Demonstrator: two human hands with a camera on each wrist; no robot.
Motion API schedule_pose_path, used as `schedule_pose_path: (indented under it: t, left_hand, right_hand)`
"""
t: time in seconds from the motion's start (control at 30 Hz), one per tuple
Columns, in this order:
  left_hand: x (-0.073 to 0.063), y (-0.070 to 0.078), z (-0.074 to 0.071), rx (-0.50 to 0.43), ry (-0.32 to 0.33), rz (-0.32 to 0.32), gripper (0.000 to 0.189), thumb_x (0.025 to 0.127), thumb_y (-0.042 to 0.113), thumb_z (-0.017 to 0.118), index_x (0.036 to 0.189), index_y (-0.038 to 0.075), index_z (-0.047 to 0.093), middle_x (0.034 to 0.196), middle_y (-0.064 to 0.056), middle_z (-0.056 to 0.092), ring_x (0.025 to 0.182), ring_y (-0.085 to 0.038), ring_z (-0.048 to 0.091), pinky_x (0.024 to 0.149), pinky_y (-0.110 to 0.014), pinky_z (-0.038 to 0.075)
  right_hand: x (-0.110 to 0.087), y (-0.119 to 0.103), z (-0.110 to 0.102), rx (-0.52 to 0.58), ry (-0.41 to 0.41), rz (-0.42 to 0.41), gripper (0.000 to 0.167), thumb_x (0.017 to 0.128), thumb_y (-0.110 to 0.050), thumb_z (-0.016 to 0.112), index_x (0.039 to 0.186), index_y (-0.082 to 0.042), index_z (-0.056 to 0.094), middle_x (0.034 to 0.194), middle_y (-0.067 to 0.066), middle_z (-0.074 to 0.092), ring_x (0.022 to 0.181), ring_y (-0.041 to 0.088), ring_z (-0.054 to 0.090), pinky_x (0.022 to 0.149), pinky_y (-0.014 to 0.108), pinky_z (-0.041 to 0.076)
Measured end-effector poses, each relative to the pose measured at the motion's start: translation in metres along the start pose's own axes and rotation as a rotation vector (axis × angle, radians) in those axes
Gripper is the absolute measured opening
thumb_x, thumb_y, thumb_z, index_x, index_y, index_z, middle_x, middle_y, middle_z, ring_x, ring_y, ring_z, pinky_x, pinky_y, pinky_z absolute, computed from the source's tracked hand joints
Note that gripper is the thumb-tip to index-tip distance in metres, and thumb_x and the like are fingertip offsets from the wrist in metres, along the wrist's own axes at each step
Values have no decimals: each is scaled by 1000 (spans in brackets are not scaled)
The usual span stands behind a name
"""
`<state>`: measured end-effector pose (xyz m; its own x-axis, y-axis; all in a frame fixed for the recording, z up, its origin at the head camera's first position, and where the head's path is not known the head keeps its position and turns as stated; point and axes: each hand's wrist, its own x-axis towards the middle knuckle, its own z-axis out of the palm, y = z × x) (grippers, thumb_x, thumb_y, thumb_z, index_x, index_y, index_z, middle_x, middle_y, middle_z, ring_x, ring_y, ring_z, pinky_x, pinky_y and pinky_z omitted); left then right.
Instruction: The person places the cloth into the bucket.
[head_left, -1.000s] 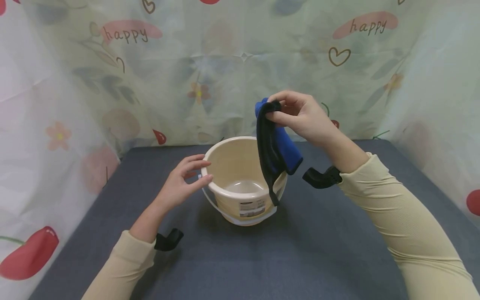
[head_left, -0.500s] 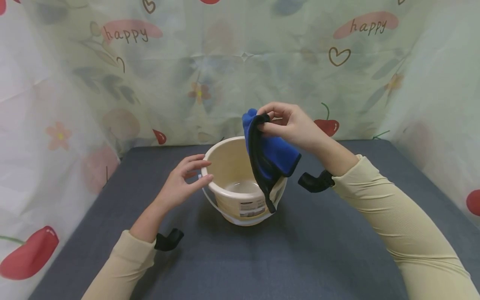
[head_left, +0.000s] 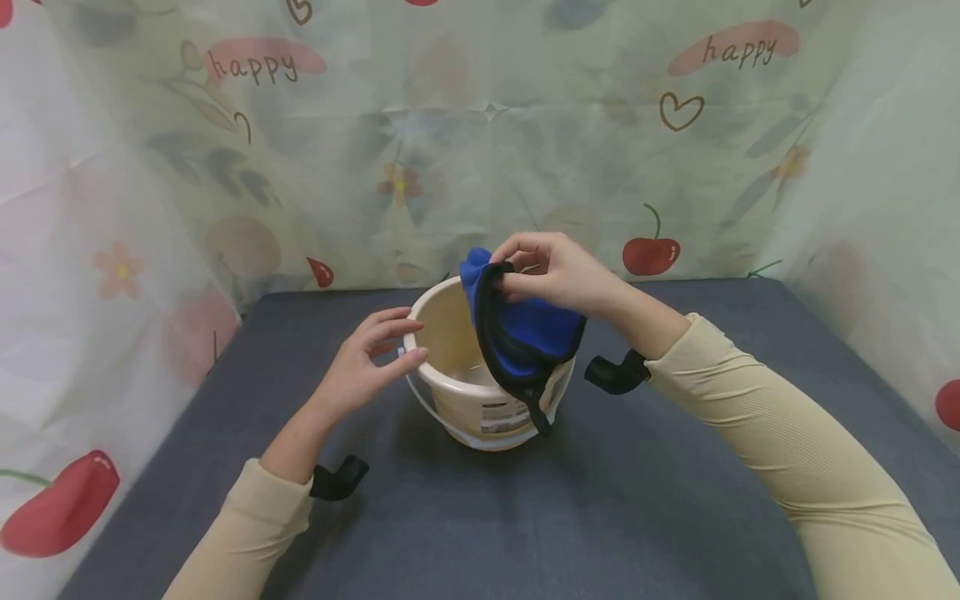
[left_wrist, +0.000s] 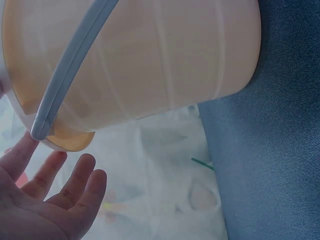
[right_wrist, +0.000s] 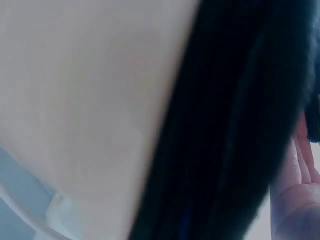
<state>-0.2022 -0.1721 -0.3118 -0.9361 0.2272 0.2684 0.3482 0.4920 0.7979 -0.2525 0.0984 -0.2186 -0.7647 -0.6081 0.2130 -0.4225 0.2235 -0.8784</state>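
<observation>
A cream plastic bucket [head_left: 450,375] with a printed label and a pale grey handle [left_wrist: 70,70] stands upright on the table. My left hand [head_left: 367,358] touches its left rim, fingers spread and loosely bent. In the left wrist view, that hand [left_wrist: 55,195] is beside the handle's joint. My right hand [head_left: 562,271] pinches a blue cloth [head_left: 540,325] with black edging by its top. The cloth hangs over the bucket's right side, its lower corner in front of the outer wall. Dark cloth [right_wrist: 225,120] fills much of the right wrist view, hiding most of the right hand.
A dark grey-blue cloth covers the table [head_left: 480,525]. Behind it and at both sides hang pale printed curtains [head_left: 480,150] with cherries, flowers and writing. Each wrist carries a black mount [head_left: 341,479].
My right hand has come down and to the left with the blue cloth, which now covers more of the bucket's opening. My left hand has stayed at the rim.
</observation>
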Motion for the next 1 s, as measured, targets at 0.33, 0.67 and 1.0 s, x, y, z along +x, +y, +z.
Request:
schedule_pose_path:
  t: [0.33, 0.67, 1.0]
  left_hand:
    - [0, -1, 0, 11, 4, 4, 40, 85, 24, 68, 122, 10, 61, 142, -7, 43, 131, -26, 40, 105, -51, 39]
    - [1, -2, 0, 16, 17, 20, 40, 85, 23, 69, 121, 9, 61, 142, -8, 43, 131, -27, 41, 104, -51, 40]
    - [1, -1, 1, -1, 7, 19, 40, 85, 22, 69, 122, 8, 61, 142, -7, 43, 131, -27, 40, 105, -51, 39]
  right_hand:
    - [7, 11, 13, -72, -87, 50, 16, 88, -1, 60, 103, 3, 57, 111, 21, 65, 98, 19, 66, 82, 34, 57]
    - [8, 17, 18, -323, -475, 86, 42, 96, -10, 49, 138, -11, 45, 146, 11, 41, 132, 28, 45, 108, 42, 39]
    - [-9, 8, -9, -183, -244, 98, 33, 94, -13, 54, 127, -7, 54, 126, 12, 59, 116, 25, 59, 96, 39, 50]
